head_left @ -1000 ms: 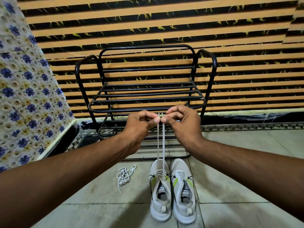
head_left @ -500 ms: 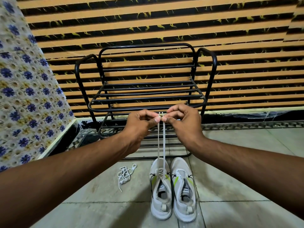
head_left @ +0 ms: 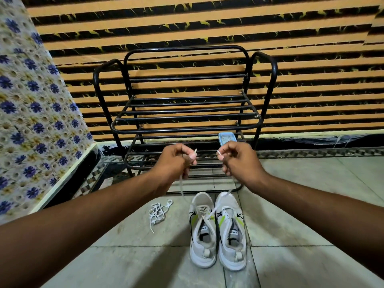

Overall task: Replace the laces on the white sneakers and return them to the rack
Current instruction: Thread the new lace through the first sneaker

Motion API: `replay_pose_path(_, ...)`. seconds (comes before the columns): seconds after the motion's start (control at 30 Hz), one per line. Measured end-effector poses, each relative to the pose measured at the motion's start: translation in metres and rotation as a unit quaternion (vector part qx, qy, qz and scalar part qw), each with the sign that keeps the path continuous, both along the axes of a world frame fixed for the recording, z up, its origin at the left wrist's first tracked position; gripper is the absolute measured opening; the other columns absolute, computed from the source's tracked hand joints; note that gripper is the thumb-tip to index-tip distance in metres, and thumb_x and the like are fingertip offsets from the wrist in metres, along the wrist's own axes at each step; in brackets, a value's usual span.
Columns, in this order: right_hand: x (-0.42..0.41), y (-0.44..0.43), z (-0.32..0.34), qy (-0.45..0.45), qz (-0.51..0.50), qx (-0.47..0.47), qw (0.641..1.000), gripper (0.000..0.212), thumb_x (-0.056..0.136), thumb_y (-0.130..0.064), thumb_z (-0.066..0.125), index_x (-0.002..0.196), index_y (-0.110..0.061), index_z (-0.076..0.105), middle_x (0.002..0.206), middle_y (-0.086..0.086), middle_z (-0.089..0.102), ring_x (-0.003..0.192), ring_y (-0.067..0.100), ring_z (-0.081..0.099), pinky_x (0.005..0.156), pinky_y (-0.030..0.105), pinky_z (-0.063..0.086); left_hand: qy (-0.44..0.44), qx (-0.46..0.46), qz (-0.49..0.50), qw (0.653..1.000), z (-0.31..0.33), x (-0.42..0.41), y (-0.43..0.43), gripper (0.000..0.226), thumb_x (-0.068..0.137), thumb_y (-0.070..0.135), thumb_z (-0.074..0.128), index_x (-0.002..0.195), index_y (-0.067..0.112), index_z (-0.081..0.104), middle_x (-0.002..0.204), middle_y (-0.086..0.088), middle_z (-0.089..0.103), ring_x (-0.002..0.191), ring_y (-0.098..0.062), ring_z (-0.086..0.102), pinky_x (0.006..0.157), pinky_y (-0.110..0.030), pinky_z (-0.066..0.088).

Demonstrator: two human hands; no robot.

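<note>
left hand and right hand pinch the lace ends.

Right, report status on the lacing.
Hands: left hand and right hand each pinch one end of the lace, held apart. It runs down to one sneaker. A spare lace lies on the floor beside, not touching.

We note orange-and-black striped wall at back. Blue-flowered patterned fabric at left, slanting. Grey tiled floor below. Small light-blue rectangular object low before wall, partly hidden.
</note>
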State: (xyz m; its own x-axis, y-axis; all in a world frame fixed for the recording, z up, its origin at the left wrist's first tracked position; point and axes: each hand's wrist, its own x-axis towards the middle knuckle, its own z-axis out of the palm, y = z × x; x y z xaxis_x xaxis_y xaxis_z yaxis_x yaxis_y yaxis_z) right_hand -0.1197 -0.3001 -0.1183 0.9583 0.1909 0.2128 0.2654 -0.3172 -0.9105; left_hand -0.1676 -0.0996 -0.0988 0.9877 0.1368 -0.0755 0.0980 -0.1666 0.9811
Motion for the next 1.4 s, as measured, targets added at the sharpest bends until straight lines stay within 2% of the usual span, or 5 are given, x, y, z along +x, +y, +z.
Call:
replay_pose_path(0.37, -0.003, -0.011, -0.108, -0.009, 0.108, -0.306, 0.946, 0.010, 0.083, -0.014, 0.074, 0.093, -0.013, 0.072, 0.092, -0.003, 0.071, 0.090, 0.013, 0.063, 0.078, 0.026, 0.046, 0.115, 0.301, -0.149, 0.935, -0.156, -0.011, 0.009, 0.019, 0.091, 0.013, 0.072, 0.111, 0.014, 0.069, 0.094, 0.002, 0.067, 0.086, -0.014, 0.062, 0.069, -0.013, 0.044)
replay_pose_path(0.63, 0.001, 0.012, -0.186, 0.044, 0.166, -0.393, 0.903, 0.041, 0.076, -0.014, 0.059, 0.116, -0.020, 0.065, 0.109, 0.007, 0.072, 0.107, 0.028, 0.065, 0.092, 0.038, 0.052, 0.155, 0.297, -0.120, 0.935, -0.226, -0.008, 0.001, 0.015, 0.085, 0.016, 0.071, 0.083, 0.024, 0.059, 0.076, 0.007, 0.063, 0.069, -0.017, 0.058, 0.071, -0.039, 0.049)
replay_pose_path(0.87, 0.004, 0.014, -0.194, 0.051, 0.112, -0.396, 0.910, 0.015, 0.083, -0.026, 0.063, 0.094, -0.034, 0.057, 0.103, -0.003, 0.065, 0.110, 0.025, 0.056, 0.092, 0.035, 0.043, 0.047, 0.326, -0.016, 0.944, -0.230, -0.016, 0.011, 0.015, 0.073, 0.041, 0.068, 0.084, 0.047, 0.060, 0.090, 0.013, 0.065, 0.089, -0.014, 0.064, 0.083, -0.044, 0.054)
replay_pose_path(1.13, -0.012, 0.015, -0.138, 0.115, 0.107, -0.162, 0.974, 0.010, 0.074, -0.011, 0.076, 0.074, -0.020, 0.072, 0.063, -0.007, 0.072, 0.065, 0.003, 0.070, 0.065, 0.022, 0.054, 0.256, -0.130, 0.068, 0.955, -0.184, 0.003, -0.037, 0.012, 0.095, 0.008, 0.063, 0.085, 0.006, 0.069, 0.066, -0.009, 0.070, 0.053, -0.018, 0.060, 0.046, -0.020, 0.039)
replay_pose_path(1.4, -0.031, 0.013, -0.150, 0.141, 0.144, -0.106, 0.974, 0.019, 0.077, 0.003, 0.076, 0.079, -0.014, 0.068, 0.062, -0.010, 0.069, 0.062, 0.006, 0.065, 0.063, 0.025, 0.054, 0.273, -0.166, 0.110, 0.941, -0.168, 0.021, -0.002, 0.018, 0.098, -0.009, 0.050, 0.100, 0.003, 0.064, 0.064, -0.010, 0.066, 0.055, -0.018, 0.069, 0.058, -0.027, 0.050)
